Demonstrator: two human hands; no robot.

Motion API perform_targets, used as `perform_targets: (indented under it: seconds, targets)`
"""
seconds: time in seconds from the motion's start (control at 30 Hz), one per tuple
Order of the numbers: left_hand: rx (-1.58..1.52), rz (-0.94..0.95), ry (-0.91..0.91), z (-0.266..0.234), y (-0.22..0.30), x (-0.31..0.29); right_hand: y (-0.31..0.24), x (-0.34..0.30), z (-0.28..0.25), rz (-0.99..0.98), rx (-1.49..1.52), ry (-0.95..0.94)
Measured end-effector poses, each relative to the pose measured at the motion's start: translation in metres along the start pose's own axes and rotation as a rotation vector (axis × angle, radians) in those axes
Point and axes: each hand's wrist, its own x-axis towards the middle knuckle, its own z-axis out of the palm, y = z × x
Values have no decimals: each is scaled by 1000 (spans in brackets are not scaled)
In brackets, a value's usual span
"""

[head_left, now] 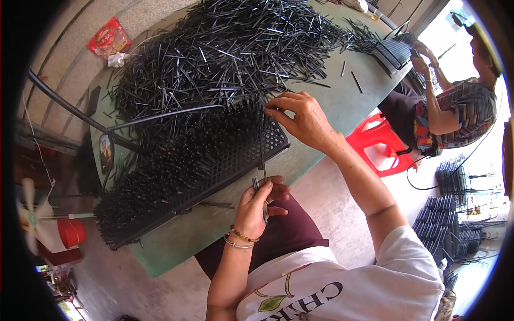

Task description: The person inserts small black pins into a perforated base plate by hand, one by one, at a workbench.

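Observation:
A long black rack (274, 140) with a perforated top lies slantwise along the table's near edge. Thin black sticks (160, 171) stand upright in most of its holes; bare holes show at its right end. Over that end, my right hand (306, 116) pinches a thin black stick among the standing ones, its lower part lost against them. Just in front of the rack, my left hand (256, 209) is closed around a few dark sticks (256, 184), which stick up past the thumb. A beaded bracelet and a bangle circle the left wrist.
A big heap of loose black sticks (230, 53) covers the green table (160, 257) behind the rack. A bent black tube (69, 104) reaches over from the left. At right, another person (455, 112) handles a rack (393, 53) beside a red stool (377, 144). A fan (32, 216) stands lower left.

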Motion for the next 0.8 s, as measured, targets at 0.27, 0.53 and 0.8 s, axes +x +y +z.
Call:
perform_targets:
  seconds: [0.27,0.53,0.8]
  targets:
    - [-24,-37,-43,7,6,4,6,14,1,201,292,237]
    - [9,-25,-19,2,2,3,22,2,22,103,197,236]
    - [17,1,-16,7,3,0,20,-9,16,-79,41,194]
